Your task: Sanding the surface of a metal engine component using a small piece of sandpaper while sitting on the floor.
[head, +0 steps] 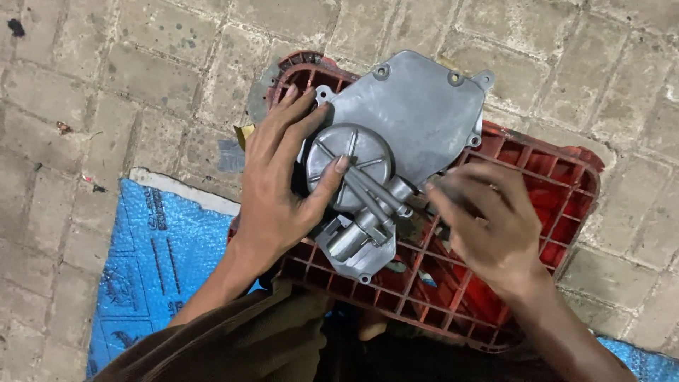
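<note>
A grey cast-metal engine cover [414,117] with a round ribbed housing [353,159] lies on an upturned red plastic crate [552,177]. My left hand [283,177] presses flat on the cover's left side, thumb laid across the round housing. My right hand [484,219] is blurred and closed around the handle end of a grey metal tool [375,187], whose shaft runs up-left to the housing's centre.
The crate sits on a paved brick floor [141,64]. A blue patterned mat [155,262] lies under the crate at lower left and shows again at the bottom right corner. My brown-clad knees fill the bottom edge.
</note>
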